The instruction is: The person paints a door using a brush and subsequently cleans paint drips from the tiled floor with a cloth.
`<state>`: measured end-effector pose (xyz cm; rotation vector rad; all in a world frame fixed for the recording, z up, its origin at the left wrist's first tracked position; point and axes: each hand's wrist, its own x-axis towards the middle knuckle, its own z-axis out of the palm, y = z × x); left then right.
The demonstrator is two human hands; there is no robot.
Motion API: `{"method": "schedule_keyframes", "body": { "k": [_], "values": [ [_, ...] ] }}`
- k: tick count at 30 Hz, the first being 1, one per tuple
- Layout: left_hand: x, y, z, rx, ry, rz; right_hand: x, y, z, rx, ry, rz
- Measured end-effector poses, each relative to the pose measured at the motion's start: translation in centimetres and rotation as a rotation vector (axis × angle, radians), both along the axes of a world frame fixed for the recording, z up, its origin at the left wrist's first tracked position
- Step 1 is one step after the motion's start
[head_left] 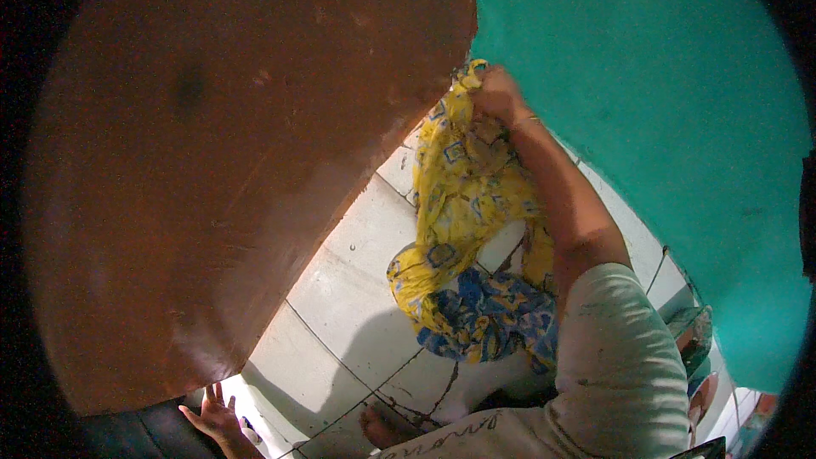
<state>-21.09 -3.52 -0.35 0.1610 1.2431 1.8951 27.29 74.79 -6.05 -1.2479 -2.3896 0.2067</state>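
Observation:
A yellow cloth printed with blue shapes [450, 195] hangs in folds from my right hand [500, 95]. That hand is closed on the cloth's upper end, by the corner where the brown panel [212, 161] meets the green wall [646, 76]. The lower part of the cloth, mostly blue, is bunched over the white floor tiles; I cannot tell how much of it rests on them. Down at the lower left, my left hand [217, 419] has its fingers spread and holds nothing. It is beside the panel's bottom edge; whether the fingertips touch it is unclear.
White tiles [348, 280] with dark joints and a crack fill the gap between panel and wall. A bare foot [380, 427] shows at the bottom. Partly hidden objects [693, 331] stand along the wall behind my right arm, too dim to name.

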Motion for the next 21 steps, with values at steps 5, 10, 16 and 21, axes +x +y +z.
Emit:
{"method": "schedule_keyframes", "body": {
  "k": [5, 10, 16, 21],
  "values": [
    [1.5, 1.2, -1.2, -0.135, 0.098, 0.013, -4.1, -1.2, -4.1, 0.221, -0.008, -0.453],
    [3.6, 5.1, -0.8, -0.169, -0.16, 0.477, -0.9, -2.6, -6.9, -0.081, -0.09, 0.02],
    [2.7, 2.3, 2.9, -0.2, -0.098, 0.449, -1.4, -4.0, 4.3, -0.337, 0.322, 0.049],
    [2.8, 4.5, -0.5, -0.198, -0.032, 0.264, -3.0, -3.8, -4.3, 0.648, -0.056, -0.31]
  ]
}}
